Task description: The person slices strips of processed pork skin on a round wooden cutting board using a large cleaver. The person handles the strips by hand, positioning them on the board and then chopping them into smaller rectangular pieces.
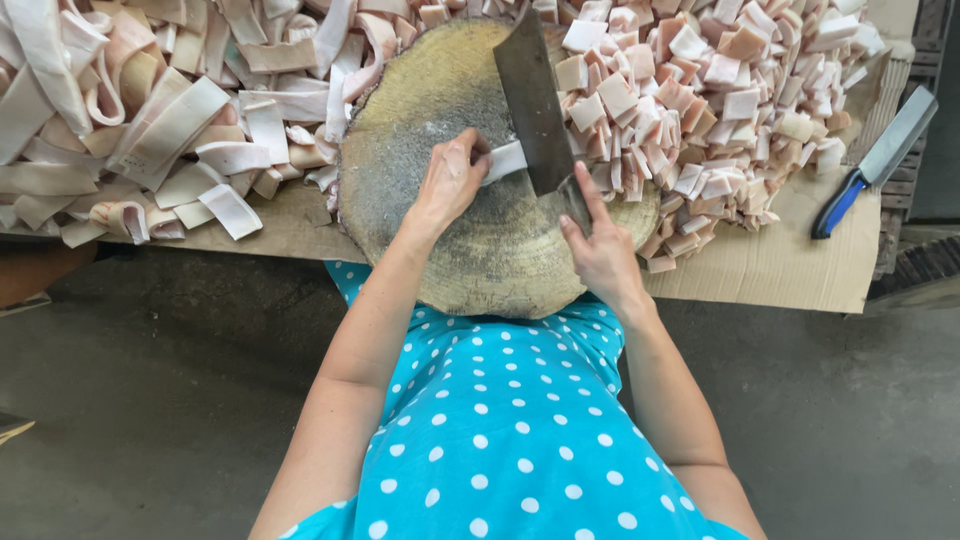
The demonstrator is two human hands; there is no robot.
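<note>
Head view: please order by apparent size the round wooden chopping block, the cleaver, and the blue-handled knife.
1. Round wooden chopping block
2. Cleaver in the right hand
3. Blue-handled knife, clearly narrower, though almost as long

A grey concrete floor (150, 400) lies below in soft daylight, a low table covered with brown cardboard (780, 270) stands on it, and a dark slatted crate (925, 262) sits at the right edge beside the table.

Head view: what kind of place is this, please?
Probably a simple meat-cutting workplace. A round wooden block sits on a cardboard-covered bench, with long pale strips piled on one side and cut pieces on the other; the floor is bare concrete.
</note>
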